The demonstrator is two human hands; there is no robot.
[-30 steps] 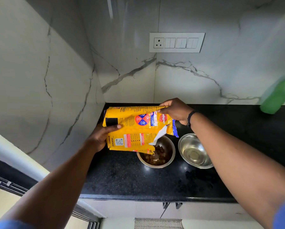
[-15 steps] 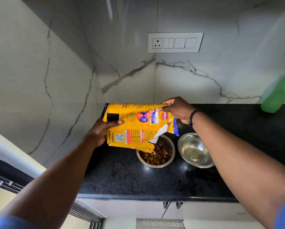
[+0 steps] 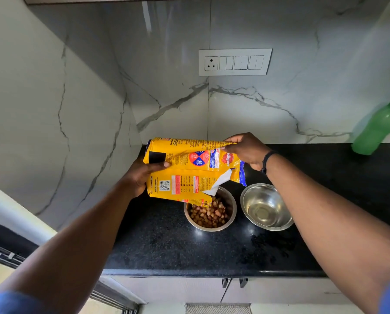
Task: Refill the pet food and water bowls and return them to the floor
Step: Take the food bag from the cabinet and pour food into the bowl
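A yellow pet food bag [image 3: 189,171] lies on its side above the black counter [image 3: 166,245], its torn mouth tipped over a steel food bowl [image 3: 231,208] filled with brown kibble [image 3: 208,215]. My left hand [image 3: 142,177] grips the bag's closed end from below and behind. My right hand [image 3: 246,149] pinches the bag's top edge near the open corner. To the right of the food bowl stands a second steel bowl [image 3: 266,207] with a shiny inside; whether it holds water I cannot tell.
A green plastic bottle [image 3: 379,128] stands at the back right of the counter against the marble wall. A white socket and switch plate [image 3: 234,62] is on the wall above. Marble walls close the counter on the left and behind. Cabinet doors [image 3: 234,288] sit below the counter's front edge.
The kibble heap in the food bowl has grown. The bag and both hands have risen slightly and shifted a little away from the bowl.
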